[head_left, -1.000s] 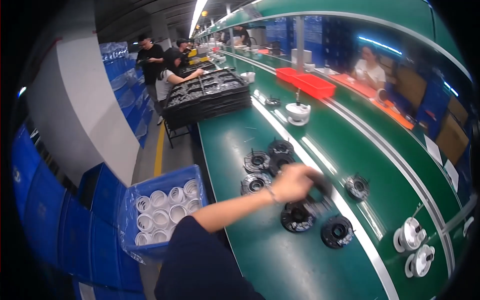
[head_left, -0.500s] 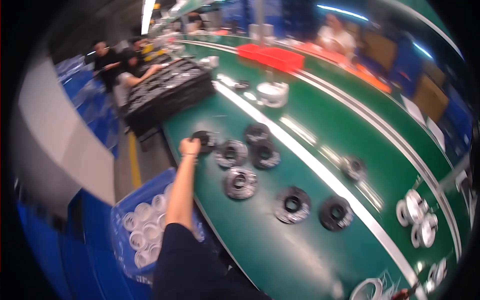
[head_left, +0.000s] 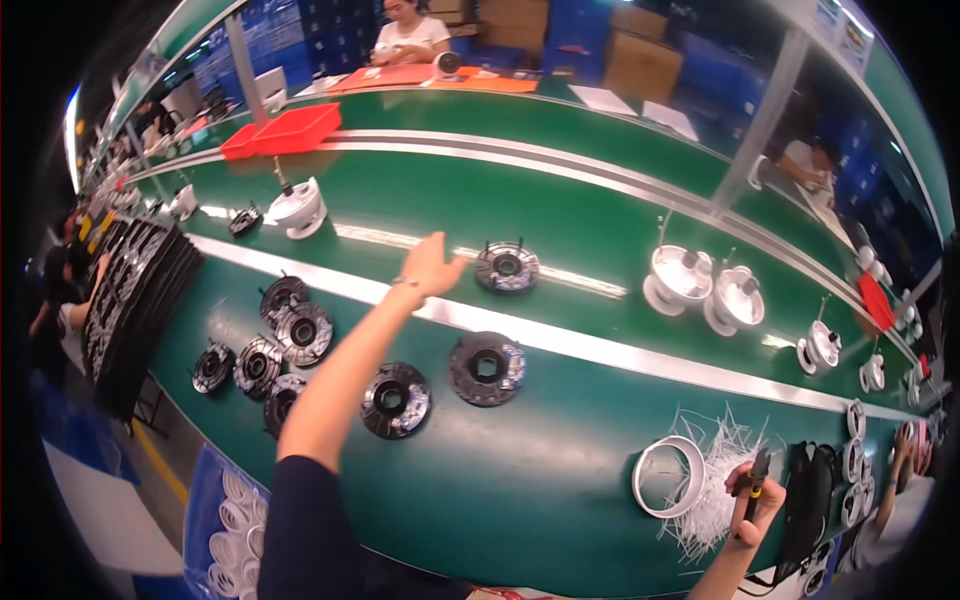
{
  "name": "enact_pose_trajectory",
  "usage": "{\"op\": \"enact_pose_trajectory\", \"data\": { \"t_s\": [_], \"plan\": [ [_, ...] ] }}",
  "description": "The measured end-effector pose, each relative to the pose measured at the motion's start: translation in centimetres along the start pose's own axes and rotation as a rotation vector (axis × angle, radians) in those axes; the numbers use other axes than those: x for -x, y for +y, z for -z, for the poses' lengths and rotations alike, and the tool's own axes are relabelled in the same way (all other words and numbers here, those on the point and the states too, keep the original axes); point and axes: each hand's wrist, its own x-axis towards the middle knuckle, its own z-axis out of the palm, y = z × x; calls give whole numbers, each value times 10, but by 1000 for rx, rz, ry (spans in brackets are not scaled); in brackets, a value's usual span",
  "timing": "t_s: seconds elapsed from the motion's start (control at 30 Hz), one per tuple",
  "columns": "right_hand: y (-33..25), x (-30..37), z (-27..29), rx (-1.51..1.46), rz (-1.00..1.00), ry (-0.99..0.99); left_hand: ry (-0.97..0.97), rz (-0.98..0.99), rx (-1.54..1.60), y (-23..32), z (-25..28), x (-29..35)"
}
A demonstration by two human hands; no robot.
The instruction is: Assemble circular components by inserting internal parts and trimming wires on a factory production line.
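Stretched over the white strip beside the belt, my left hand (head_left: 430, 268) is open and empty, its fingers just left of a round black part with a circuit board (head_left: 507, 267) on the green belt. My right hand (head_left: 757, 503) grips black-and-yellow cutting pliers (head_left: 758, 487), jaws upward. Beside it lie a heap of thin white plastic strips (head_left: 715, 490) and a white ring (head_left: 668, 478). Several similar black discs stand on the green table, among them one disc (head_left: 487, 368) below my left hand and another (head_left: 395, 400) by my forearm.
White lamp-like housings (head_left: 680, 278) stand along the belt. Red bins (head_left: 298, 128) sit behind it, with a person across. A black stacked tray pile (head_left: 135, 300) is at left, and a blue crate (head_left: 200, 530) of white rings below. Black mesh material (head_left: 808, 495) lies right of my right hand.
My view has swung right. My left hand has left the small black disc at the table's left end and moved over to the belt. My right hand with the pliers has come into view.
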Motion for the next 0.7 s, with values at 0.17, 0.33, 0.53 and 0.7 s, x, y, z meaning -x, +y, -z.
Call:
{"op": "enact_pose_trajectory", "data": {
  "t_s": [0.17, 0.33, 0.53, 0.7],
  "plan": [
    [-19, 35, 26, 78, 89, 103, -187, 366, 217, 45, -83, -33],
    [-26, 64, 44, 88, 25, 183, -215, 429, 661, 10, -100, -39],
    [-2, 64, 44, 15, 100, 180, -536, 185, 908, 30, 48, -4],
    [13, 80, 64, 93, 116, 72, -297, 85, 670, -12, 137, 40]
  ]
}}
